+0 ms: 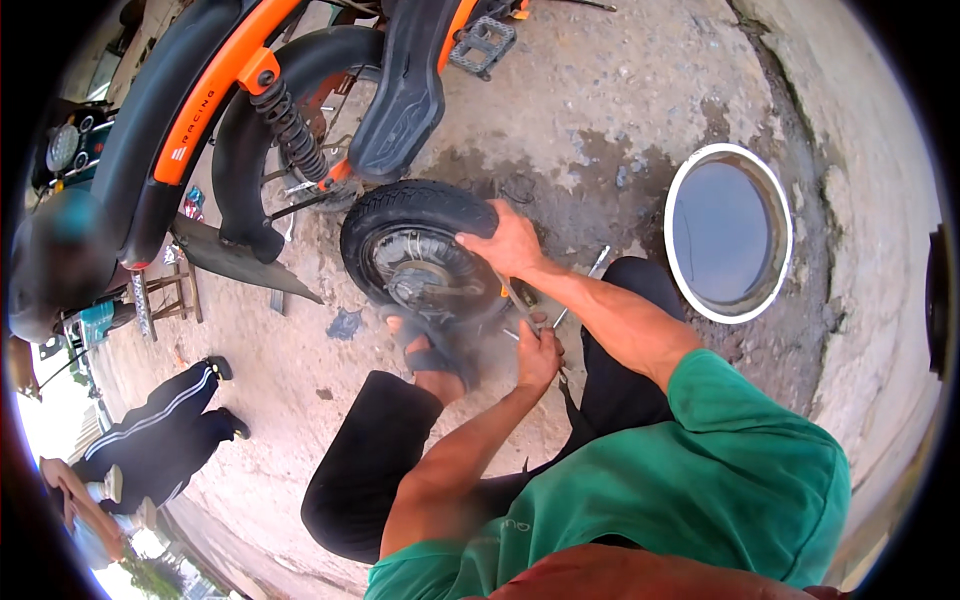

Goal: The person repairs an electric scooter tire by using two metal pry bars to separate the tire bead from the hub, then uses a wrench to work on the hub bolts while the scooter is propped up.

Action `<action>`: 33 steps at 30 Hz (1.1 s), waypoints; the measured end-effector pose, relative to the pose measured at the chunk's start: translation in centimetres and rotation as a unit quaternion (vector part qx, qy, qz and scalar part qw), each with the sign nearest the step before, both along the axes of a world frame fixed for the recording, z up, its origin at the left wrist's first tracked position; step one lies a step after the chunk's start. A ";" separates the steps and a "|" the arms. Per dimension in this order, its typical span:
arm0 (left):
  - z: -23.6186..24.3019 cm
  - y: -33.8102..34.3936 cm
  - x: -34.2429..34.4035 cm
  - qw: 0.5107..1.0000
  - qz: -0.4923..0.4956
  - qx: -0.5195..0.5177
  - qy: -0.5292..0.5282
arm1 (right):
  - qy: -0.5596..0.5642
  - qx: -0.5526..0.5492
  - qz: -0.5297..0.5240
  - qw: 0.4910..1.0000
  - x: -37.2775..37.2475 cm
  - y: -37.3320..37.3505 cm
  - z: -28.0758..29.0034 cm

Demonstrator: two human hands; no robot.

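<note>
A wheel (pixel 415 265) with a black tyre (pixel 405 200) and a dirty metal hub stands tilted on the ground in front of me. My right hand (pixel 508 242) grips the tyre's right side, thumb on the sidewall and fingers over the tread. Closer to my body, my left hand (pixel 540 357) is closed round a thin grey-brown strip (pixel 518 297) that runs up towards the tyre's edge. Whether the strip is a lever or something flexible, I cannot tell. A dark band hangs below that fist. My sandalled foot (pixel 432 360) rests against the wheel's near side.
An orange and black two-wheeler (pixel 215 110) stands at the upper left, its pedal (pixel 483 45) jutting out. To the right is a white-rimmed basin (pixel 785 235) of water. A metal wrench (pixel 598 264) lies by my right knee. Another person (pixel 155 430) is at the lower left.
</note>
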State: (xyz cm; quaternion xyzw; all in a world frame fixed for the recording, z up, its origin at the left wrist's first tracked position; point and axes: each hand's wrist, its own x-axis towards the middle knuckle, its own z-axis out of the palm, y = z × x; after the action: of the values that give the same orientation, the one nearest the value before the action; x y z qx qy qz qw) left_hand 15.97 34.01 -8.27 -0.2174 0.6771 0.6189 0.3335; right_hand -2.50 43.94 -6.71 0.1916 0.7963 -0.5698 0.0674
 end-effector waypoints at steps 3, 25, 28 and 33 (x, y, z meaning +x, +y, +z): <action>-2.9 -1.6 0.6 0.999 -0.034 -0.010 0.034 | 0.013 -0.005 -0.002 1.000 -0.2 -0.1 -0.4; -4.0 -1.6 0.7 0.987 -0.077 -0.060 0.129 | 0.004 -0.008 0.017 1.000 0.1 0.5 -0.1; -3.6 -0.8 0.8 0.971 -0.104 -0.145 0.161 | 0.002 -0.006 0.029 1.000 -0.1 0.5 -0.4; -2.0 -1.1 1.6 1.000 0.002 -0.021 0.005 | 0.005 -0.023 0.013 1.000 0.0 0.1 -0.4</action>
State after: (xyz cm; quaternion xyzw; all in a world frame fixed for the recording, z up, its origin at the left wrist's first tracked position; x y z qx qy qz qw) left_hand 17.58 32.88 -10.24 -0.2222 0.6913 0.6063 0.3242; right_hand -2.52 44.09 -7.09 0.1773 0.7854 -0.5883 0.0754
